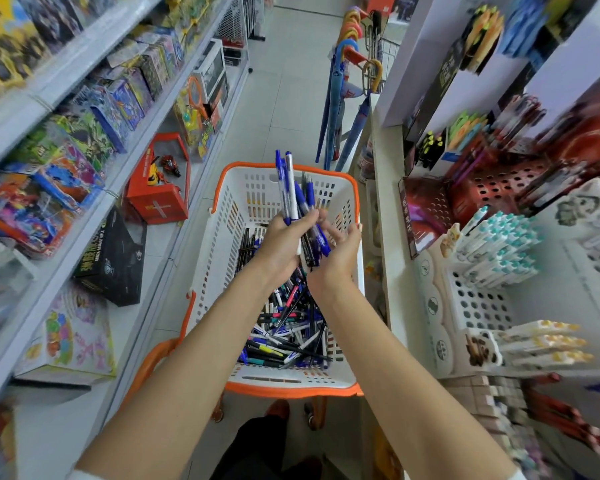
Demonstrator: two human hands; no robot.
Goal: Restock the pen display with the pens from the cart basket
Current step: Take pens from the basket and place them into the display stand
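A white cart basket [222, 216] with an orange rim stands in the aisle below me. A heap of loose pens [284, 330] fills its near half. Over the basket, my left hand [281, 244] grips a bunch of blue and white pens [291, 192] that stick upward. My right hand [340, 251] is just to its right, palm up with relaxed fingers, touching the lower ends of the bunch. The pen display [482, 299], a white holed rack, is on the right shelf, with teal-capped pens [503, 247] and yellow-capped pens [541, 344] in it.
Toy boxes line the shelves on the left [66, 150]. A red box [160, 188] and a black box [115, 261] stand on the lower left shelf. Umbrellas [343, 109] hang at the far end of the aisle. A red holed rack [492, 188] sits above the white display.
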